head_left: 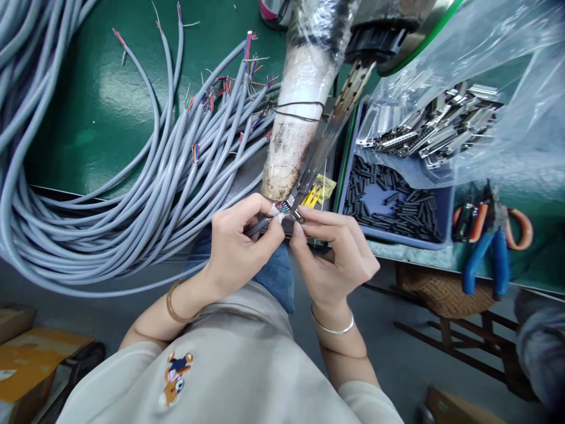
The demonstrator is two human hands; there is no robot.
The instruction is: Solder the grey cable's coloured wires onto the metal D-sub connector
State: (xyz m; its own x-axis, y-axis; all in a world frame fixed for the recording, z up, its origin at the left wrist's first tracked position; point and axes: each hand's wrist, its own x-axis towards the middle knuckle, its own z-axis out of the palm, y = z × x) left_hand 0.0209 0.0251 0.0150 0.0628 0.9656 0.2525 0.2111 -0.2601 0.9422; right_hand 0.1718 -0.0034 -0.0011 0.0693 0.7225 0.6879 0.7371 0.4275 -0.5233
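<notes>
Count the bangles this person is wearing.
2: a gold-brown bangle on the wrist of the left hand and a silver bangle on that of the right hand. Sleeves could hide more.

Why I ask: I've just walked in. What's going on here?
The person's left hand pinches a grey round cable with thin coloured wires at its end; the right hand grips a small silvery metal piece. Both are close by the tip of a long dark metal tool, apparently a soldering iron. More grey cables lie leftward.

Left hand (236, 244) pinching grey cable (259, 226); right hand (338, 250) pinching metal connector (297, 215).
</notes>
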